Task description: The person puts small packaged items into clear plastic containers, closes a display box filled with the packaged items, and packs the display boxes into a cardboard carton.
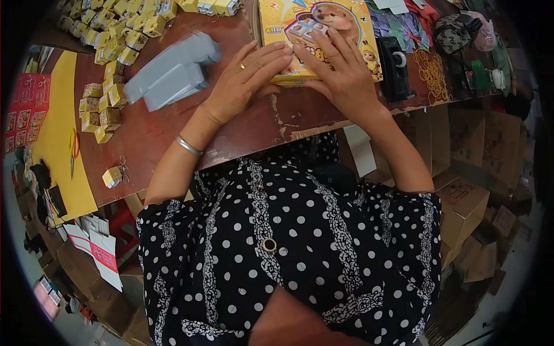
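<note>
A yellow printed cardboard box [283,22] with a dog picture lies at the table's far middle. My left hand [249,74] rests over its near left corner, fingers stretched out and a ring on one. Across the box's near right part lies my right hand [341,72], flat with its fingers apart. Both hands are open and touch the lid; the fingertips of the two nearly meet. Left of my left hand is a fanned stack of clear plastic bags [173,72]. My palms hide some of the box's near edge.
Many small yellow boxes [107,43] are heaped at the back left, and one with a keyring [112,176] sits near the front edge. Scissors [73,147] lie on a yellow sheet [57,98]. A black tape dispenser [395,72] and rubber bands [431,75] are on the right.
</note>
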A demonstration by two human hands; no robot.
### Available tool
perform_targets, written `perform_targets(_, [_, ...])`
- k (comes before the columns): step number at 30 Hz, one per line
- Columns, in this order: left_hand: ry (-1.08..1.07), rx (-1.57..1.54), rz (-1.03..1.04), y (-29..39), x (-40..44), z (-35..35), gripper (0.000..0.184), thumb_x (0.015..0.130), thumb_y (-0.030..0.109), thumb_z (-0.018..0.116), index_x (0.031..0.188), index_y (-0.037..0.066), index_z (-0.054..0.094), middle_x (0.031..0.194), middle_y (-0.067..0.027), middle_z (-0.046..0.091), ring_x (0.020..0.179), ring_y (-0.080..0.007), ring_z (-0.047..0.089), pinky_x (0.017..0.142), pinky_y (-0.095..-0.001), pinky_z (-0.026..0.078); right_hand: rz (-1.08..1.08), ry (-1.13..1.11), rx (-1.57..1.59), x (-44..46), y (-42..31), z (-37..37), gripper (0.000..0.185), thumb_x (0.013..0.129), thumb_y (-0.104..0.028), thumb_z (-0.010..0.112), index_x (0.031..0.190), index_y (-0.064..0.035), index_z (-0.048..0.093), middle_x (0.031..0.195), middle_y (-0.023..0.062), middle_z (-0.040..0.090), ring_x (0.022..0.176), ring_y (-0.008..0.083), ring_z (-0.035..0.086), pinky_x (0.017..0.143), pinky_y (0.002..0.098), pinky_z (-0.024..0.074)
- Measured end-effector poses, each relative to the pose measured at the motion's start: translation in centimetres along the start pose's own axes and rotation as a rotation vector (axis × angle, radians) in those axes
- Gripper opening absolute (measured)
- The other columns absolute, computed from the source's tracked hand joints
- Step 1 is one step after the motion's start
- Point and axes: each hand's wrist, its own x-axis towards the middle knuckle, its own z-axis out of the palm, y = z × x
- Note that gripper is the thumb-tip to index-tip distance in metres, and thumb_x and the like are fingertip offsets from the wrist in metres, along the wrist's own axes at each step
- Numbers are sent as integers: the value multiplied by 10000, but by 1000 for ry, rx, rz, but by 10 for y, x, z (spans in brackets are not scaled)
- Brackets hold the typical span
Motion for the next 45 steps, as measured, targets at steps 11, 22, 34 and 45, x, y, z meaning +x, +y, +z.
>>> perform_targets(11, [74, -49, -31, 6, -10, 11, 742, 764, 100, 761, 1457, 151, 501, 1501, -64, 496, 1411, -294, 442, 1141, -492, 369, -40, -69, 18, -6, 16, -6, 709, 749, -277, 808, 1410, -306, 556, 1478, 58, 475, 1378, 295, 441, 1138, 470, 370])
perform_targets(22, [25, 433, -33, 47, 15, 4, 539, 875, 115, 635, 1407, 114, 551, 1495, -92, 497, 1427, -299, 429, 1175, -530, 302, -3, -77, 59, -14, 10, -6, 741, 783, -257, 792, 1460, -188, 497, 1547, 99, 410, 1444, 286, 376, 1159, 480, 324])
perform_targets(34, [115, 643, -122, 57, 35, 63, 429, 919, 167, 584, 1338, 75, 590, 1369, -115, 566, 1334, -276, 498, 1100, -459, 363, 217, -32, 135, -41, -15, -25, 802, 809, -138, 776, 1491, 12, 382, 1510, 220, 423, 1417, 383, 395, 1179, 463, 312])
perform_targets(45, [108, 437, -106, 20, 30, 30, 655, 784, 279, 782, 1387, 129, 575, 1384, -36, 570, 1329, -237, 488, 1138, -504, 310, 1049, 77, 739, -142, 133, -70, 267, 942, -242, 690, 1031, 2, 749, 1317, 134, 640, 1041, 156, 646, 889, 298, 504])
